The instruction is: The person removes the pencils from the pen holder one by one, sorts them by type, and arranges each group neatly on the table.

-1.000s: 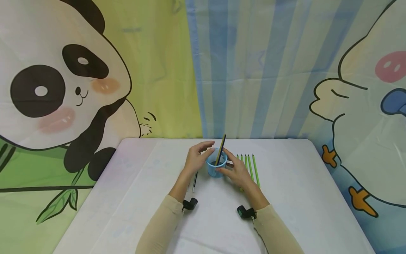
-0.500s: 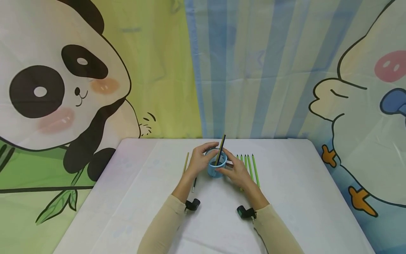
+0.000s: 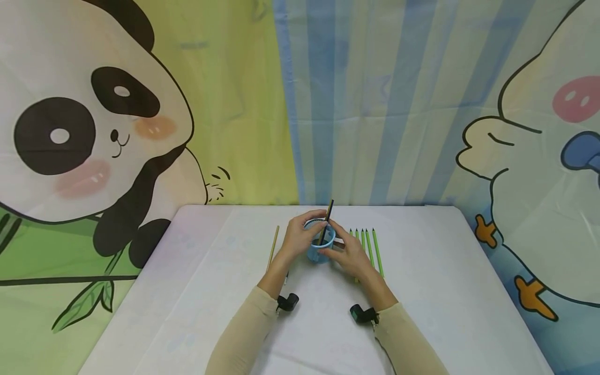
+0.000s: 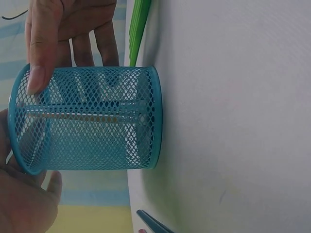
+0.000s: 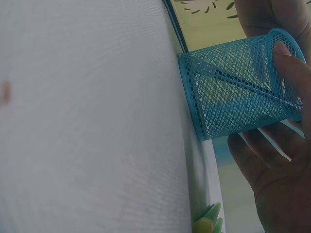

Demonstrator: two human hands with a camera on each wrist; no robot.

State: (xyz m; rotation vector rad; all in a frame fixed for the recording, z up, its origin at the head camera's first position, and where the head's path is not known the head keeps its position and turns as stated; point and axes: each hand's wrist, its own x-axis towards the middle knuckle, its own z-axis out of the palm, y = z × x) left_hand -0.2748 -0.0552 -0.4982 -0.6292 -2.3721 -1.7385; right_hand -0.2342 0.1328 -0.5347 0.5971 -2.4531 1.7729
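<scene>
A light blue mesh pencil cup (image 3: 320,253) stands upright mid-table, with a dark pencil (image 3: 329,212) and a yellowish one leaning in it. My right hand (image 3: 349,255) grips the cup from the right, its thumb (image 4: 37,80) at the rim and its fingers around the far side. From the left, my left hand (image 3: 298,235) reaches over the rim, thumb and forefinger tips right at the pencils; I cannot tell whether they pinch them. In the right wrist view, the mesh cup (image 5: 238,90) partly hides the left hand.
Several green pencils (image 3: 376,250) lie side by side right of the cup, partly behind the right hand. A yellow pencil (image 3: 273,248) lies to the left. Near it, the left forearm mostly covers a dark pencil (image 3: 287,276). The white table (image 3: 450,291) meets printed curtains at its back edge.
My left hand has moved right over the cup's rim to the pencils, uncovering the yellow pencil and covering more of the dark one on the table. The right hand stays on the cup.
</scene>
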